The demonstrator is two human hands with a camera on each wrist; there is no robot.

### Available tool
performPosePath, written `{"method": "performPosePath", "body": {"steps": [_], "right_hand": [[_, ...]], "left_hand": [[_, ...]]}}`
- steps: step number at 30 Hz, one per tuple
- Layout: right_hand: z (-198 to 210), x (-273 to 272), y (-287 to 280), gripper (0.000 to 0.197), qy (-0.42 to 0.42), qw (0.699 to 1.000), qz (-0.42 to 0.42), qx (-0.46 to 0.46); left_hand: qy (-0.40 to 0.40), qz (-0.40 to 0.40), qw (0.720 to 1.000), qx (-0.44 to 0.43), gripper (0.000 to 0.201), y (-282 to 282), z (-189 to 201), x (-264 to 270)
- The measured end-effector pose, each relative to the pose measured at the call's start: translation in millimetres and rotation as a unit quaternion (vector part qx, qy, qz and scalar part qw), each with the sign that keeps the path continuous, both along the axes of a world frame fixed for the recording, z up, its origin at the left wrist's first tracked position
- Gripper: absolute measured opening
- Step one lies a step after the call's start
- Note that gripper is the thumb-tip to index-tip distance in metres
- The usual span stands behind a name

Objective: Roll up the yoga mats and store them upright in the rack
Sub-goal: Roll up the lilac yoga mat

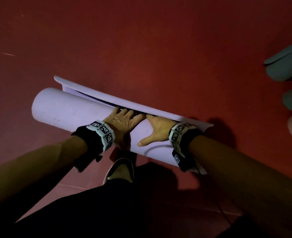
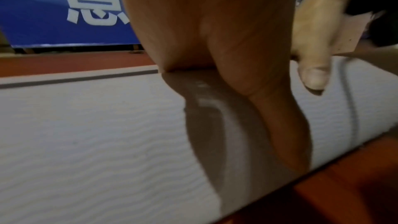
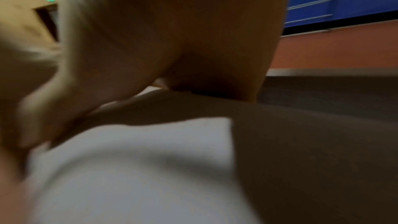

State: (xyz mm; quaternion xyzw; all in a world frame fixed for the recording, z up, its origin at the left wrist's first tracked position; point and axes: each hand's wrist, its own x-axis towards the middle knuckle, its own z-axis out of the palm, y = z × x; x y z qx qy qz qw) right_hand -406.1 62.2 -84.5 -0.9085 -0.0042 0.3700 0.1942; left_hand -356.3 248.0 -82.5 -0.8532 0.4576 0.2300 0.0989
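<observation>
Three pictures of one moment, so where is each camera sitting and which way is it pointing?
Head: worn on the head, looking down at the lilac mat on the red floor; shows both forearms, left hand, right hand, a foot.
Left wrist: looks along the left hand across the mat toward a blue banner; the right thumb shows too.
Right wrist: blurred, looks along the right hand over the mat.
Shared: both wrist views catch the mat and banner.

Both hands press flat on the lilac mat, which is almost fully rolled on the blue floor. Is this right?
Only the floor colour is wrong. The head view shows a red floor, not blue. The left hand and the right hand do press flat on the almost fully rolled lilac mat.
</observation>
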Motion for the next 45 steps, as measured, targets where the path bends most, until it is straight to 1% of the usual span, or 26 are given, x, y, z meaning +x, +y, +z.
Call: {"method": "performPosePath", "body": {"steps": [3,5,7,10,13,15,17,19,21,22,23,24,26,27,29,30,31,32,35,37,39,42,43,45], "right_hand": [[-3,-23,5,0.15,-0.088,0.992,0.026,-0.084],[-2,-34,8,0.144,-0.12,0.984,0.027,-0.129],[-5,-35,6,0.14,-0.127,0.985,0.021,-0.115],[-6,-27,-3,0.138,-0.115,0.991,0.014,-0.073],[-7,-25,-5,0.136,-0.113,0.991,0.015,-0.064],[-4,-26,-4,0.132,-0.132,0.989,0.021,-0.068],[0,-26,-6,0.121,-0.16,0.982,0.034,-0.094],[8,-23,-8,0.109,-0.205,0.968,0.064,-0.132],[12,-19,-10,0.101,-0.243,0.953,0.09,-0.158],[13,-15,-11,0.101,-0.251,0.951,0.09,-0.156],[14,-11,-11,0.099,-0.249,0.956,0.072,-0.14],[15,-6,-11,0.093,-0.24,0.963,0.038,-0.117],[16,8,-10,0.063,-0.217,0.972,-0.007,-0.086],[16,15,-10,0.048,-0.21,0.973,-0.003,-0.091],[17,26,-10,0.027,-0.222,0.971,0.012,-0.089],[20,31,-9,0.021,-0.231,0.97,0.011,-0.079],[22,35,-8,0.02,-0.233,0.97,0.008,-0.075],[25,38,-6,0.024,-0.229,0.97,0.009,-0.083],[32,42,2,0.029,-0.204,0.965,0.044,-0.162],[35,40,9,0.035,-0.186,0.955,0.094,-0.212],[37,37,13,0.04,-0.181,0.948,0.121,-0.231],[41,35,17,0.037,-0.182,0.944,0.127,-0.244],[42,34,19,0.037,-0.184,0.943,0.13,-0.247],[42,30,24,0.036,-0.191,0.941,0.13,-0.246]], "left_hand": [[0.042,0.019,0.999,0.004,0.137,-4,1,15],[0.049,0.012,0.999,0.008,0.14,-8,2,21],[0.041,-0.005,0.999,0.008,0.137,-6,4,19],[-0.002,-0.028,0.999,-0.045,0.13,6,2,10],[0.017,-0.016,0.997,-0.072,0.119,14,4,10],[0.015,-0.012,0.997,-0.074,0.116,14,4,13],[-0.007,0.004,0.998,-0.069,0.111,12,7,14],[-0.041,0.017,0.997,-0.058,0.101,6,12,14],[-0.046,0.024,0.998,-0.042,0.094,1,17,13],[-0.036,0.034,0.998,-0.044,0.088,0,19,13],[-0.025,0.045,0.997,-0.054,0.08,-1,20,14],[-0.014,0.056,0.996,-0.065,0.072,-1,19,15],[0.001,0.067,0.995,-0.079,0.063,1,19,18],[0.008,0.07,0.994,-0.082,0.064,1,20,20],[0.012,0.081,0.993,-0.088,0.069,0,23,22],[0.003,0.084,0.993,-0.088,0.071,1,24,22],[-0.017,0.084,0.993,-0.085,0.072,0,25,22],[-0.037,0.082,0.993,-0.08,0.072,1,26,21],[-0.058,0.085,0.992,-0.072,0.071,0,24,17],[-0.055,0.086,0.992,-0.071,0.076,-1,24,19],[-0.04,0.105,0.99,-0.083,0.074,-2,25,23],[-0.009,0.143,0.984,-0.105,0.072,-6,25,25],[-0.008,0.15,0.983,-0.107,0.074,-7,24,24],[-0.031,0.157,0.982,-0.097,0.077,-10,20,23]]}}
